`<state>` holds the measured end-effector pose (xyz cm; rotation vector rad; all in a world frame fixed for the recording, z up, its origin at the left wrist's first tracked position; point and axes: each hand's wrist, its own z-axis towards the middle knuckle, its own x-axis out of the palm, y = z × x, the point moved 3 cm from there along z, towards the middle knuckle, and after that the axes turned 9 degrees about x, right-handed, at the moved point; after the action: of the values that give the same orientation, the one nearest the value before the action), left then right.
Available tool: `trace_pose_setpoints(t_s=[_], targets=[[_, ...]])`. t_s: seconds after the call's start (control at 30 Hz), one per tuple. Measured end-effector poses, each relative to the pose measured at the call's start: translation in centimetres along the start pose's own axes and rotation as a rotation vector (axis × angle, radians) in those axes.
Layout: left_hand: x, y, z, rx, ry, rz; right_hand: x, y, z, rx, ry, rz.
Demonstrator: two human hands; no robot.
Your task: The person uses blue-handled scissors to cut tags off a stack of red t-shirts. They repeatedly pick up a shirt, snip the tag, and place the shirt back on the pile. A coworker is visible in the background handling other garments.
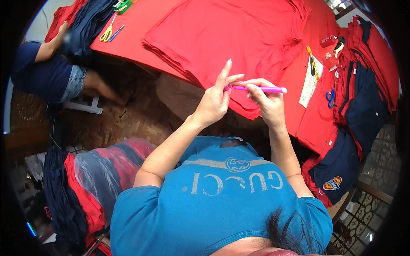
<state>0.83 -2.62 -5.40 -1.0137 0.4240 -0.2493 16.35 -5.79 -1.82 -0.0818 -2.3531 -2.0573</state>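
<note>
- Hands meet above the edge of a red-covered table [141, 25], a pink marker [260, 89] held level between them.
- Right hand [269, 104] is closed around the marker's barrel, thumb and fingers gripping it near the middle, the far end pointing off to the right.
- Left hand [213, 100] pinches the near end of the marker, where the cap would sit, between thumb and a bent finger; its other fingers are raised and spread loose, holding nothing.
- Marker hangs in the air just short of a stack of red shirts [226, 38] laid flat on the table, touching none of them.
- Step in hand, by the look of it, is pulling off or pushing on the cap; which of the two cannot be told from this view.
- Next move would call for a steady hold on the barrel and a straight pull or push along its length, keeping the tip clear of the cloth.
- Yellow-handled scissors [106, 32] lie at the table's far left, blue-handled scissors [331, 98] at the right beside a strip of white paper [308, 83].
- Dark blue shirts [363, 111] are heaped on the right end.
- Another person in a dark blue top [40, 70] sits at the upper left, one arm reaching to a pile of clothes.
</note>
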Motion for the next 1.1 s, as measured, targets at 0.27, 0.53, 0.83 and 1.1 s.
trace_pose_setpoints(t_s=[0.27, 0.53, 0.83, 1.1], targets=[[0.6, -0.9, -1.1, 0.303, -0.081, 0.248, 2.0, -0.1, 0.0, 0.021, 0.066, -0.291], [3.3, 3.5, 1.9, 0.137, -0.160, 0.015, -0.2, -1.9, 4.0, -0.377, -0.041, -0.864], [-2.8, 5.6, 1.4, -0.072, -0.284, 0.772, -3.2, -7.6, 7.9, -0.151, 0.146, -0.642], [-18.3, 12.4, 5.5, -0.779, -0.566, 0.903, -3.8, -4.0, 13.4, -0.233, 0.067, -0.611]])
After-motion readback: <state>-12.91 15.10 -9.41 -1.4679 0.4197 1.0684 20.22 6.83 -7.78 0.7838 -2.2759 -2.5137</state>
